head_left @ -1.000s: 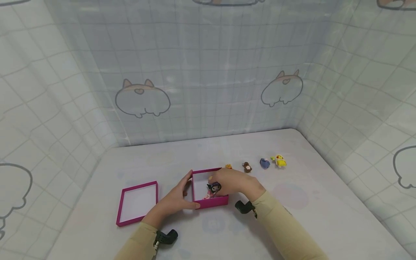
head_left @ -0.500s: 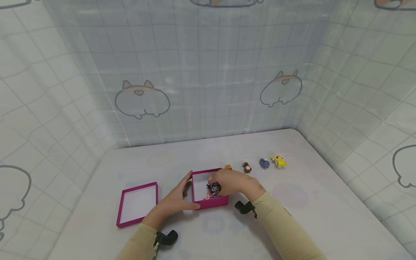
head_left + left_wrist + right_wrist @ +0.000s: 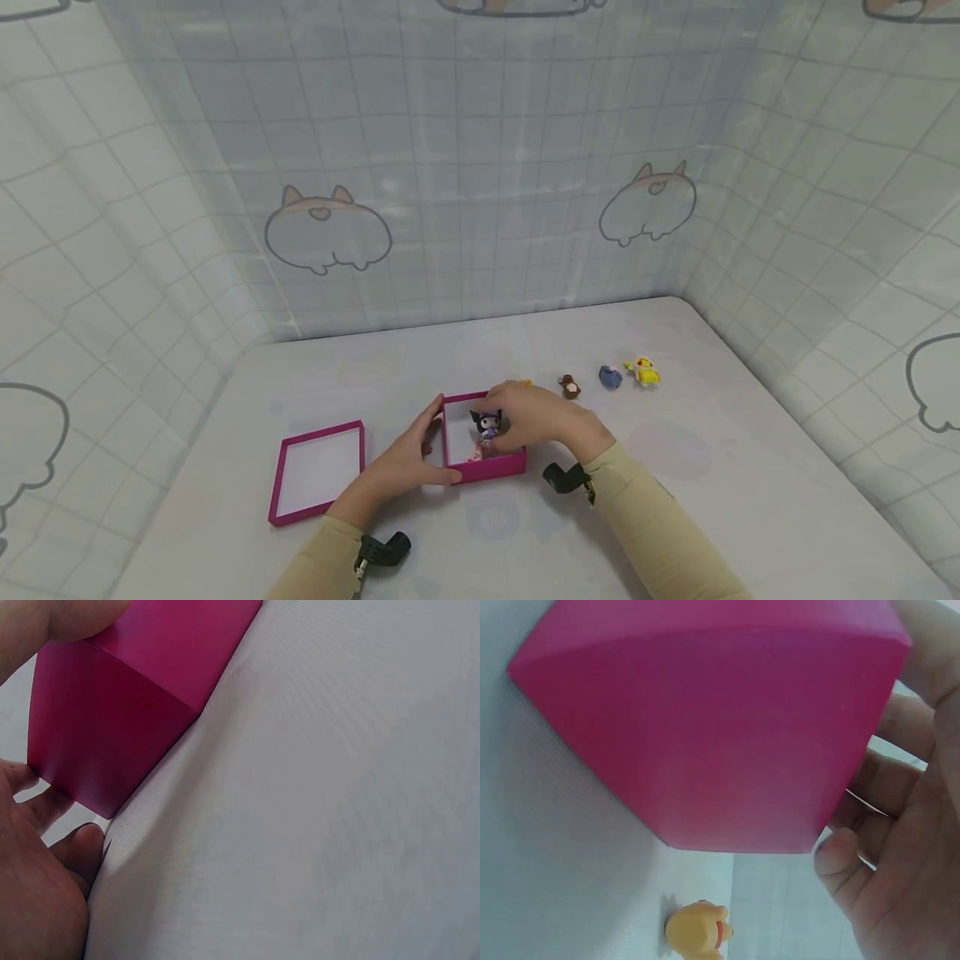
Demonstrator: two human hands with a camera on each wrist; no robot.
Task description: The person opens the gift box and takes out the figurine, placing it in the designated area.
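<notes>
The magenta box, white inside, stands on the table. My left hand grips its left side, thumb at the front corner and fingers along the far end; the left wrist view shows the box's outer walls beside the thumb. My right hand reaches over the right wall into the box and holds a small figurine with a black, eared hood and a purple outfit between thumb and fingers. Below it in the box lies something small and pink. In the right wrist view the box wall hides the figurine.
A shallow magenta lid lies open side up at the left. Beyond the box's right side is a line of small figures: an orange-yellow one, a brown one, a blue one and a yellow one. Patterned curtains surround the table.
The figurine has shifted slightly left and now stands more upright, with more of it showing. My right hand's fingers have risen a little. The left hand and box have stayed still.
</notes>
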